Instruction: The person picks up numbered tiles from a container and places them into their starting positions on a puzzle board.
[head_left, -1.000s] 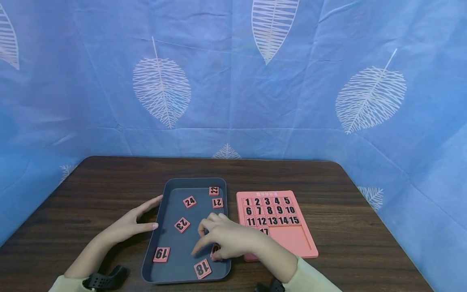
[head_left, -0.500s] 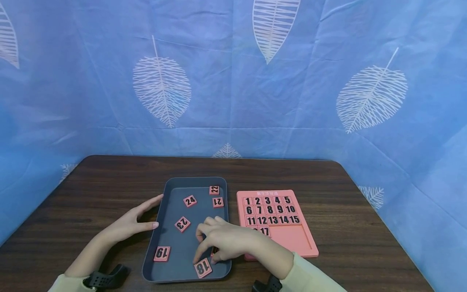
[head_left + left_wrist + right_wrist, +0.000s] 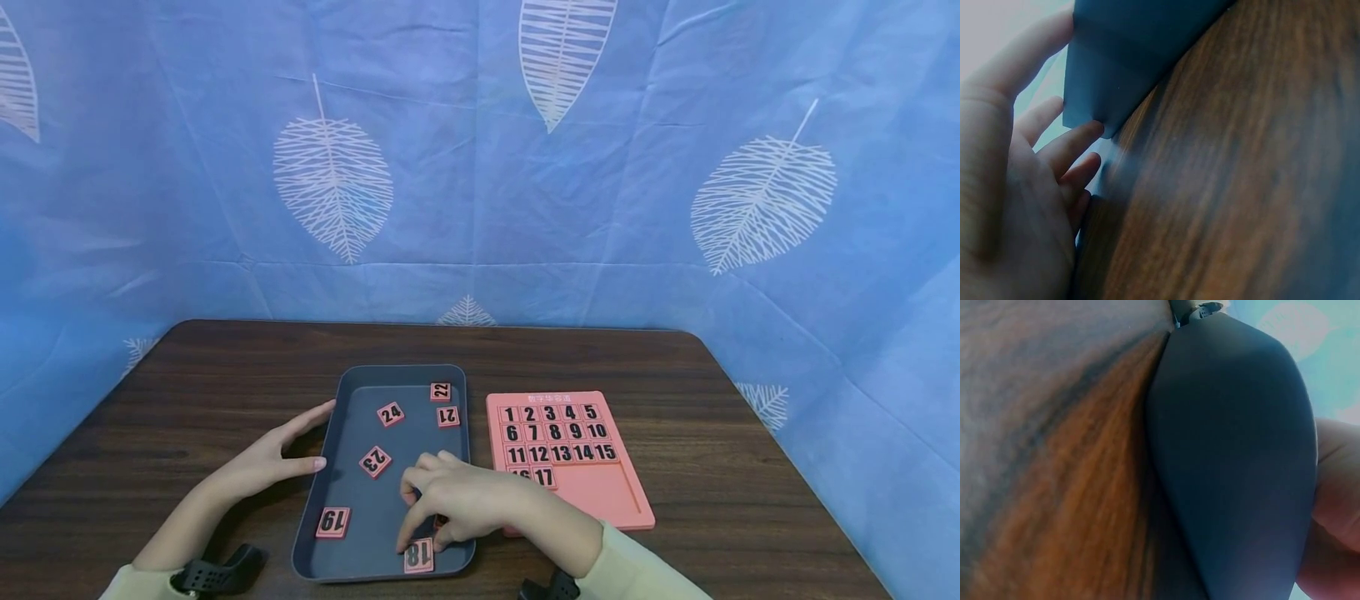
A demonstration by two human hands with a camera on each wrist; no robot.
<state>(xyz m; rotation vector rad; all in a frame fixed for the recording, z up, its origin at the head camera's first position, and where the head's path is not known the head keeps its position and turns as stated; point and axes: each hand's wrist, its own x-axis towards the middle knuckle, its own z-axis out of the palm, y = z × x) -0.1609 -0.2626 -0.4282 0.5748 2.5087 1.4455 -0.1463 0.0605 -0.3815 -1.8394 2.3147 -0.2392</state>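
Head view: blue tray [image 3: 378, 504] on a dark wooden table [image 3: 750, 500]; a pink board [image 3: 600, 496] to its right, a gap between them.
Tile 18 [image 3: 418, 561]: flat on the tray floor at the near end, right of the middle; face nearly square, the slightly longer way running near to far, roughly along the tray's long sides.
Right hand [image 3: 467, 500]: nearer of the two, directly over the tile's far side; index finger and thumb narrowed to a pinch at its left and right edges; a partly hidden tile [image 3: 440, 522] lies under the palm, number unreadable.
Left hand [image 3: 261, 457]: well apart from tile 18, fingers spread; thumb and fingertips touch the tray's left wall.
Board: right of tile 18 and farther from the person; numbers 1 to 15 in three rows, 17 in the fourth; the forearm crosses its near left corner.
Other loose tiles: 19 [image 3: 332, 522] near the left wall; 23 [image 3: 375, 461] and 24 [image 3: 390, 414] tilted; 21 [image 3: 447, 416] and 22 [image 3: 440, 392] by the far right corner.
Right wrist view: a dark shape [image 3: 1235, 444] hides the pinch.
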